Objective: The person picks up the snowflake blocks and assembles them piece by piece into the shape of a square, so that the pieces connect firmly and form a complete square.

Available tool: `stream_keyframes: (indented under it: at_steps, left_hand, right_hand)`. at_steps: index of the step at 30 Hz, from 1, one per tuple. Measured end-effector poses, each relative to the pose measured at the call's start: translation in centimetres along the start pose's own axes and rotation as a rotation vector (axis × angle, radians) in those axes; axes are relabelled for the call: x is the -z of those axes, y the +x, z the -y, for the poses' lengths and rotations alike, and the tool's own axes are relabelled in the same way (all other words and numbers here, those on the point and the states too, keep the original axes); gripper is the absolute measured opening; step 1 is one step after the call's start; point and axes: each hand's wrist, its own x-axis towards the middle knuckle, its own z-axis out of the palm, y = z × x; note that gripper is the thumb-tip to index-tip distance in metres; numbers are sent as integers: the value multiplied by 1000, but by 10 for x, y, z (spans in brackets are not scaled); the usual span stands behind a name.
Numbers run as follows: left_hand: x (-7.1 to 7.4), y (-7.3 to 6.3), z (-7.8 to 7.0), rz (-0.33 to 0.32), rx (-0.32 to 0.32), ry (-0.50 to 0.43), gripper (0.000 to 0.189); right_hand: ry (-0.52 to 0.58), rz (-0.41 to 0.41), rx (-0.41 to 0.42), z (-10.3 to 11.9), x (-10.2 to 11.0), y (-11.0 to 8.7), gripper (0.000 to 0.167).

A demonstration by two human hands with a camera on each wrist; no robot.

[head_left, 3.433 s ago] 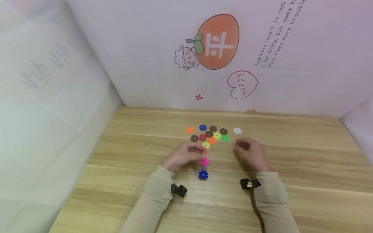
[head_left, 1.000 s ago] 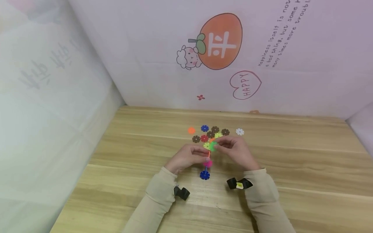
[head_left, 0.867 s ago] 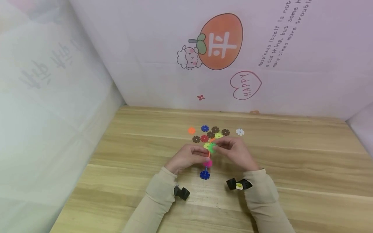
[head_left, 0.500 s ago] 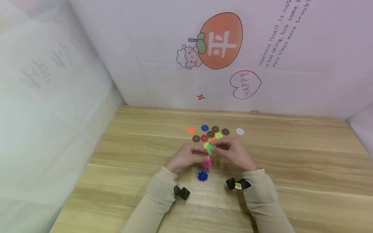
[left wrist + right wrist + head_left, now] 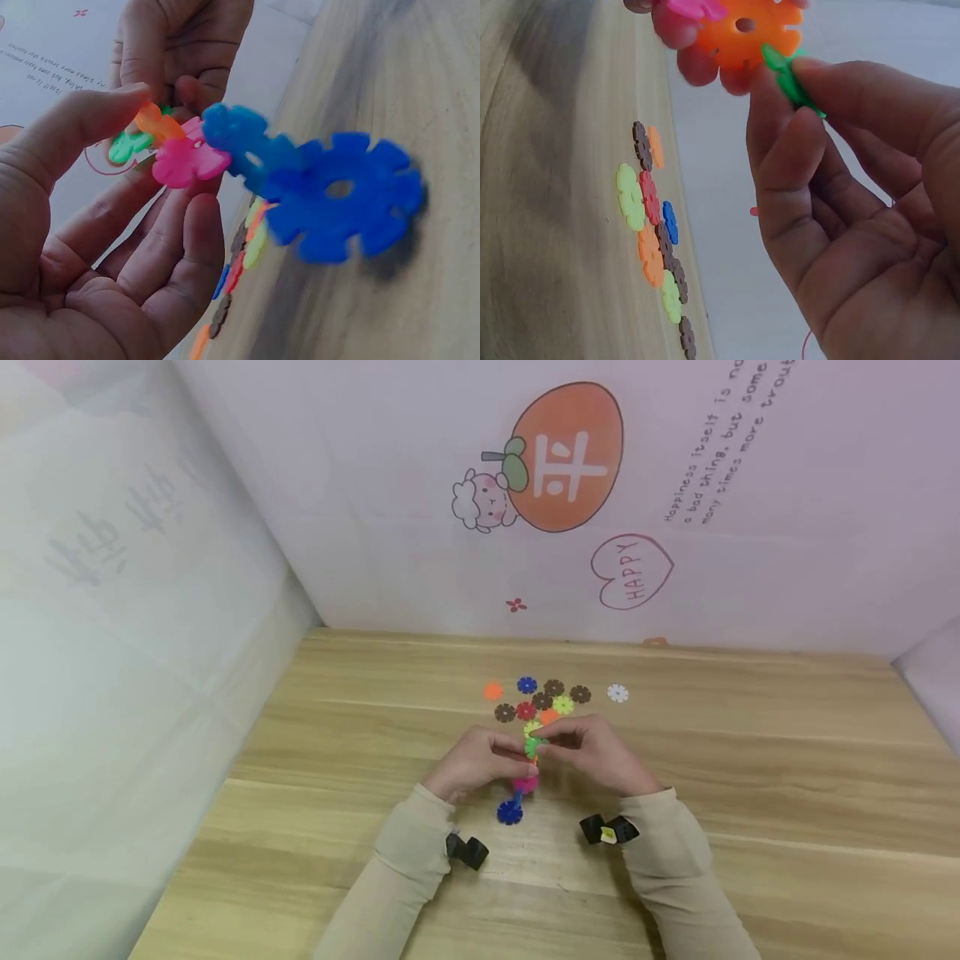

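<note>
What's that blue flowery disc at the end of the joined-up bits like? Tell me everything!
The dark blue disc is round, with slots around its edge like petals, a hole in the middle, and a plastic look. It faces roughly up at the near end, joined to a lighter blue piece. Nothing else plainly touches it; whether the table does isn't clear.

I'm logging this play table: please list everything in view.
Loose discs: 11; 4 brown, 2 yellow, 2 orange, 1 blue, 1 red, 1 white; on table
Joined discs: 4; 1 orange, 1 pink, 2 blue; pinched by left hand
Green disc: 1, green, pinched by right hand
Table: 1, pale wood, beneath
Walls: 3, pale, behind and beside table
Wrist devices: 2, black, one per wrist
Sleeves: 2, beige, forearms
Hands: 2, bare, over table
</note>
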Motion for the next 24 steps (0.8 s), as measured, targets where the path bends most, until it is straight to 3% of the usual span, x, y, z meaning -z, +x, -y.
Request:
stream_keyframes:
  at_steps: [8,13,19,24]
  left_hand:
    - [1,0,-3,52,25,-30,31]
    - [4,-2,-4,64,13,19,34]
    - [7,-1,-3,-34,-8,136,33]
    - [6,2,-3,-107,-6,101,28]
  right_hand:
    - [45,53,43,-1,1,-1,24]
    - [54,58,32,0,2,-2,25]
    - [40,21,-7,1,0,-2,17]
    - [29,4,-3,1,-1,0,18]
